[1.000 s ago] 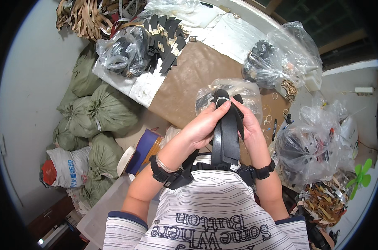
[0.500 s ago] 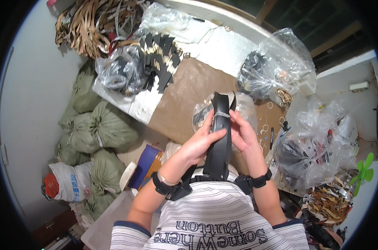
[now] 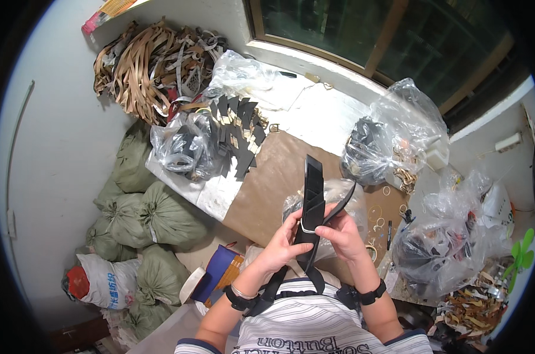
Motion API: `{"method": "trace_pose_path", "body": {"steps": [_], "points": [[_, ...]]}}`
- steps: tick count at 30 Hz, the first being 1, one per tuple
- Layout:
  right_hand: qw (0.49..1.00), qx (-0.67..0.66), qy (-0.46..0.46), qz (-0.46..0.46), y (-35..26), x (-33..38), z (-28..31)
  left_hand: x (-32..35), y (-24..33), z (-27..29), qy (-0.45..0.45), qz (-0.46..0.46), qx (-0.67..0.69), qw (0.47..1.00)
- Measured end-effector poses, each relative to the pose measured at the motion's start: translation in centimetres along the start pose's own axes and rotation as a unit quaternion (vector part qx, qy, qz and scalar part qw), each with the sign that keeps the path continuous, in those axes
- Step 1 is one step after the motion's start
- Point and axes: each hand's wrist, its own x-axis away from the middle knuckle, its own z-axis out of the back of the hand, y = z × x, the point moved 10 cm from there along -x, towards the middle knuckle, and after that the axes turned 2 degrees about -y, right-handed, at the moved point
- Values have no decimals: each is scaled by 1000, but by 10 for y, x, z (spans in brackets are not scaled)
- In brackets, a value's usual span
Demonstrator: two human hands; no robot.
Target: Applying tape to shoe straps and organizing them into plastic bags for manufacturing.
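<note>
In front of my chest I hold a bundle of black straps (image 3: 313, 183), bound by a pale band (image 3: 307, 229) round its middle. My left hand (image 3: 284, 243) is closed on the bundle's left side, thumb across the front just below the band. On the other side, my right hand (image 3: 343, 236) grips it, with the thumb near the band. One black strap (image 3: 341, 202) bends out from the bundle to the upper right, past my right fingers. Behind the bundle a clear plastic bag (image 3: 344, 192) lies on the brown sheet (image 3: 273, 177), partly hidden by my hands.
Black pieces (image 3: 241, 133) lie in a pile beside a clear bag (image 3: 188, 144) at the back left. Tan straps (image 3: 146, 71) heap up behind. Full green sacks (image 3: 170, 215) stand left; another filled clear bag (image 3: 433, 248) sits right, near loose rubber bands (image 3: 374, 213) and a marker (image 3: 389, 235).
The head view has shifted, so the table and window sit lower in the picture. The bundle has turned, and one strap now splays out to the right. Both hands still hold it.
</note>
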Motion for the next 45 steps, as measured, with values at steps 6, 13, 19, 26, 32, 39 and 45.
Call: {"method": "trace_pose_path", "body": {"steps": [6, 13, 19, 26, 32, 39, 45], "points": [[1000, 3, 12, -9, 9, -21, -5, 0, 10, 26, 30, -38, -49, 998], [986, -146, 32, -69, 31, -57, -2, -15, 71, 44, 127, -96, -424, 891], [976, -176, 49, -120, 71, -103, -15, -37, 100, 85, 232, -92, -624, 741], [975, -94, 29, -199, 98, -182, -47, -64, 113, 131, 264, -67, -738, 617], [984, -73, 32, -160, 82, -228, -51, -76, 120, 137, 225, -49, -642, 731], [983, -69, 33, -168, 76, -217, -28, -79, 146, 157, 227, -11, -463, 857], [986, -72, -28, -148, 66, -187, -30, -59, 273, 91, 115, -335, -110, 929]]}}
